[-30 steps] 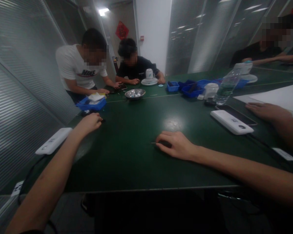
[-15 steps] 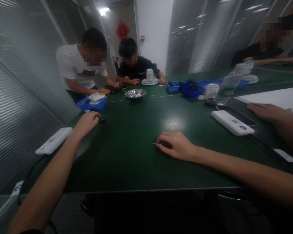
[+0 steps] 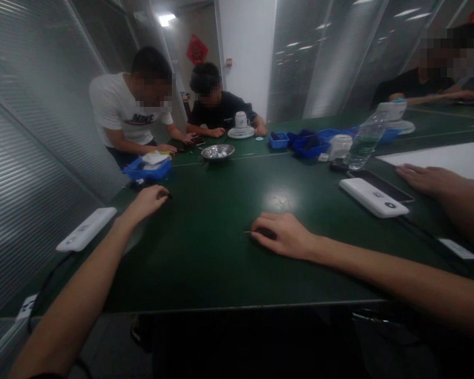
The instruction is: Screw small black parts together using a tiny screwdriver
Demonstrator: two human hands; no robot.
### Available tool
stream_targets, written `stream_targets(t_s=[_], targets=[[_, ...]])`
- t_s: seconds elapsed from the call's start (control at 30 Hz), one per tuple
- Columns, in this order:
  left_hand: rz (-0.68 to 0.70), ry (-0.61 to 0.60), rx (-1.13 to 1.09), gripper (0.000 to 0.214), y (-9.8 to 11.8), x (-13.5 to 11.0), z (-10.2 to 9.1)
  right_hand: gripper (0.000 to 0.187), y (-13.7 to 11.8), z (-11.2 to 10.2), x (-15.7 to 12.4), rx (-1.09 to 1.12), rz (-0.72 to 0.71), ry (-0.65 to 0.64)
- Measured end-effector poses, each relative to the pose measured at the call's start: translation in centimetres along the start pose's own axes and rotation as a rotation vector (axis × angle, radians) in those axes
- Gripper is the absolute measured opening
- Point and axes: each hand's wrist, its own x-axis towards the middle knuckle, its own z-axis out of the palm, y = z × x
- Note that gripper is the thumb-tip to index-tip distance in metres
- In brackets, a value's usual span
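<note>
My left hand [image 3: 148, 201] reaches out over the green table [image 3: 221, 263] at the left, its fingers curled on a small dark thing [image 3: 166, 195] that I cannot make out. My right hand [image 3: 285, 235] rests on the table in the middle, fingers bent around a thin pin-like tool [image 3: 248, 231] whose tip points left. A blue tray [image 3: 148, 167] with white bits stands just beyond my left hand.
White power banks lie at the left edge [image 3: 86, 229] and at the right [image 3: 373, 196] beside a phone. Another person's hand [image 3: 430, 179] rests at the right. A metal bowl [image 3: 218, 152], small fan [image 3: 240, 125], blue bins [image 3: 310, 143] and bottle [image 3: 364, 139] stand farther back. Co-workers sit across.
My left hand has shifted slightly forward onto the small dark thing. My right hand has stayed where it was.
</note>
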Motion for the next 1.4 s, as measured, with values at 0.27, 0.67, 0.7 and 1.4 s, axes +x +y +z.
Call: stream_targets(t_s=[0.27, 0.67, 0.7, 1.4], targets=[[0.482, -0.216, -0.457, 0.03, 16.1, -3.5, 2.3, 0.024, 0.4, 0.2, 0.1, 0.011, 0.02, 0.018], [0.603, -0.195, -0.55, 0.019, 21.0, -6.1, 3.9, 0.018, -0.1, 0.0, 0.2, -0.021, 0.024, -0.003], [0.61, -0.198, -0.551, 0.018, 21.1, -6.1, 3.9, 0.018, 0.0, 0.0, 0.2, -0.019, 0.023, -0.005], [0.703, -0.216, -0.535, 0.02, 22.1, -6.7, 4.1, 0.022, 0.2, 0.3, 0.4, 0.107, -0.04, -0.058]])
